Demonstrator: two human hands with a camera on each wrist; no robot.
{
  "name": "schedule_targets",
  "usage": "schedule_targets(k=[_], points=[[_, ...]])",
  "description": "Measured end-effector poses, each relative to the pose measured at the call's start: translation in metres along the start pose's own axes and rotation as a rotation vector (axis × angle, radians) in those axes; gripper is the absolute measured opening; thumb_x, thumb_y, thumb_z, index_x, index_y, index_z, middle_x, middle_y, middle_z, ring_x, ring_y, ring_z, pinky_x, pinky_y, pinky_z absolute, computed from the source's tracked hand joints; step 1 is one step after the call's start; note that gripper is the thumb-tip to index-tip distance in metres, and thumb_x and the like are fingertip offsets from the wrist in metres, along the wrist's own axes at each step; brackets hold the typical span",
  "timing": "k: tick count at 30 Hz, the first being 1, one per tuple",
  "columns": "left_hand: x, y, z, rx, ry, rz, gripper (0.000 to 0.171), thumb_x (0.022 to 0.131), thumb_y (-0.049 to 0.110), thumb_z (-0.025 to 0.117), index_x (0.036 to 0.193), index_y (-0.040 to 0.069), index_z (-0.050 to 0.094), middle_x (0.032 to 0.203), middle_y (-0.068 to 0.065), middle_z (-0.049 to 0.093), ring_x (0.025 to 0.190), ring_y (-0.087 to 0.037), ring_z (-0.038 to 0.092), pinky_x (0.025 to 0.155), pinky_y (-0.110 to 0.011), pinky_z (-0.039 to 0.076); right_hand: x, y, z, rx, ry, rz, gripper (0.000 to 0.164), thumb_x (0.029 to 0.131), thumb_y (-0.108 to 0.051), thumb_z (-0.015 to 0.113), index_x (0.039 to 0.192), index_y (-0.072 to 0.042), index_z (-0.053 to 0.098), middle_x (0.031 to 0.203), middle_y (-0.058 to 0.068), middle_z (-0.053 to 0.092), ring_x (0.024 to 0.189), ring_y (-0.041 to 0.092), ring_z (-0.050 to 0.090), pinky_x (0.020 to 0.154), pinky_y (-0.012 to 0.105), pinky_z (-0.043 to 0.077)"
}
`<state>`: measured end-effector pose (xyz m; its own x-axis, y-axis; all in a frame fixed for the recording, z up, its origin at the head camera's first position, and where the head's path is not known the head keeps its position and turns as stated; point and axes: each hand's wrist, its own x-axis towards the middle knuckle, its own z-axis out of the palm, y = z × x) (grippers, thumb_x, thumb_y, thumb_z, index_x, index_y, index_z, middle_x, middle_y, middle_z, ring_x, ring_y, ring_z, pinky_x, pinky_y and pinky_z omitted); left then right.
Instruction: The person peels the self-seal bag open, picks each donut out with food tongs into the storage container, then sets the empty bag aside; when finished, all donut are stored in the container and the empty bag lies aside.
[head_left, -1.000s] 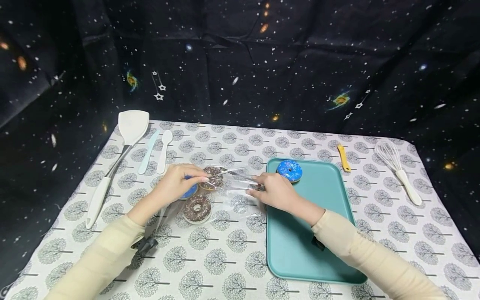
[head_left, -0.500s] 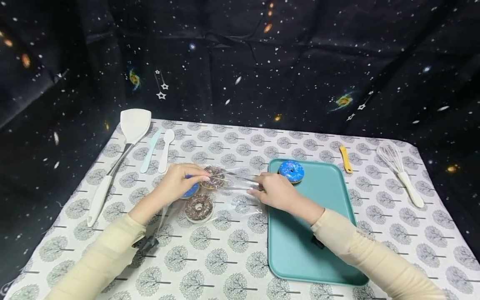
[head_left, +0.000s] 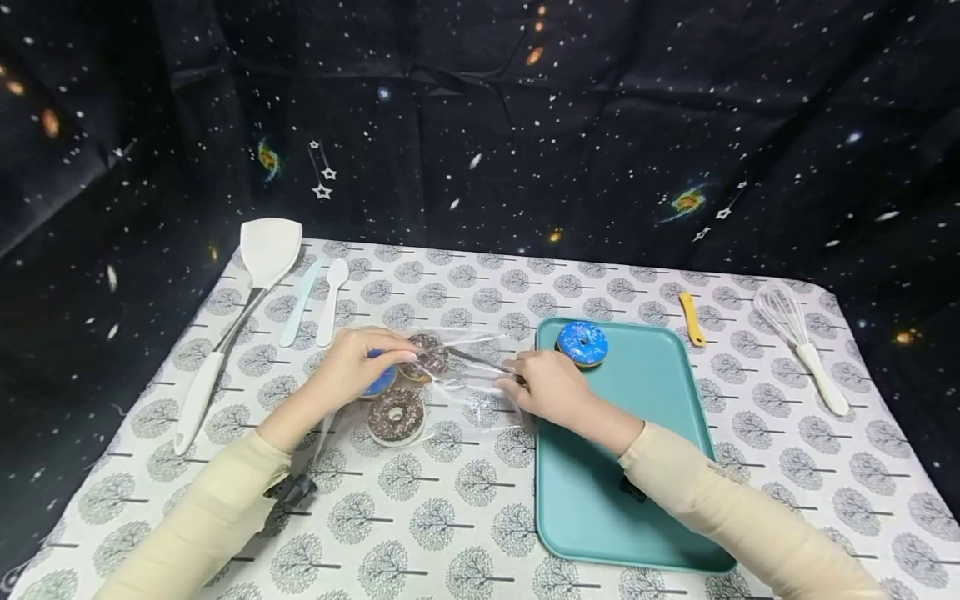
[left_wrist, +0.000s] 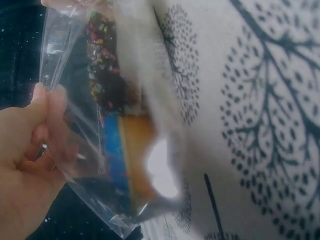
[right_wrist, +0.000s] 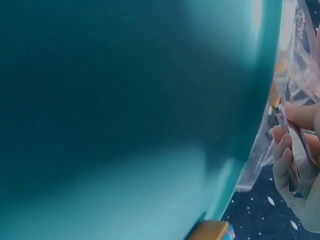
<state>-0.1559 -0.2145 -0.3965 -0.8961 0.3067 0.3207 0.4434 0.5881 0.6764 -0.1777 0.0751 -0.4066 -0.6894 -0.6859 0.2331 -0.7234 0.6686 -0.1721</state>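
Clear bag [head_left: 453,393], doughnuts [head_left: 396,417] inside, on bench [head_left: 420,533] beside tray [head_left: 588,508]. Left hand [head_left: 357,367] pinches bag; right hand [head_left: 555,385] pinches shiny strip [head_left: 480,360] running toward left hand. Bag likely thin, slippery; doughnuts probably add weight. Best gripped high, clear of doughnuts.

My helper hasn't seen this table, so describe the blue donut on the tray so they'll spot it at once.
Find the teal tray on the tree-print tablecloth. In its far left corner, just beyond the right hand, sits a blue-iced donut with pale speckles. Unlike the other blue donut, it lies outside the clear plastic bag.
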Motion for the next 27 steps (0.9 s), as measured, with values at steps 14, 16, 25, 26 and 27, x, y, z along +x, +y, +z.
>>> schedule_targets(k=[14,16,25,26,27], points=[[-0.002,-0.006,-0.01,-0.027,-0.014,-0.021,0.014,0.082,0.012,0.071,0.094,0.006,0.074,0.097,-0.005,0.072,0.095,-0.022,0.067,0.089,-0.035,0.052,-0.05,0.018,-0.03,0.055,0.07,0.062,0.036,0.084,-0.03,0.069,0.105,-0.001,0.07,0.07,0.001,0.061,0.049,0.002,0.041,0.043,0.016,0.035],[0.0,-0.007,-0.013,-0.047,-0.036,-0.021,0.014,0.082,0.011,0.071,0.094,0.007,0.074,0.097,-0.005,0.072,0.096,-0.022,0.066,0.09,-0.035,0.052,-0.062,0.022,-0.034,0.047,0.08,0.072,0.037,0.083,-0.03,0.07,0.106,0.0,0.069,0.071,0.002,0.062,0.05,0.002,0.041,0.043,0.016,0.036],[0.005,-0.009,-0.017,-0.078,-0.083,-0.029,0.014,0.081,0.008,0.071,0.094,0.007,0.074,0.097,-0.005,0.072,0.097,-0.023,0.065,0.092,-0.037,0.051,-0.12,0.042,-0.055,-0.021,0.213,0.086,0.035,0.076,-0.023,0.076,0.101,0.0,0.071,0.075,0.004,0.067,0.048,0.002,0.045,0.043,0.015,0.037],[0.005,-0.009,-0.016,-0.072,-0.083,-0.023,0.014,0.081,0.007,0.071,0.094,0.007,0.074,0.097,-0.005,0.072,0.096,-0.022,0.065,0.091,-0.036,0.051,-0.126,0.044,-0.057,-0.025,0.223,0.093,0.035,0.075,-0.022,0.076,0.101,0.0,0.071,0.075,0.004,0.067,0.047,0.003,0.046,0.042,0.015,0.037],[0.005,-0.01,-0.015,-0.065,-0.081,-0.017,0.014,0.081,0.007,0.071,0.094,0.007,0.074,0.097,-0.005,0.072,0.096,-0.022,0.066,0.091,-0.035,0.051,-0.133,0.046,-0.059,-0.035,0.232,0.1,0.035,0.074,-0.022,0.077,0.101,0.0,0.071,0.075,0.004,0.067,0.048,0.003,0.047,0.042,0.016,0.038]])
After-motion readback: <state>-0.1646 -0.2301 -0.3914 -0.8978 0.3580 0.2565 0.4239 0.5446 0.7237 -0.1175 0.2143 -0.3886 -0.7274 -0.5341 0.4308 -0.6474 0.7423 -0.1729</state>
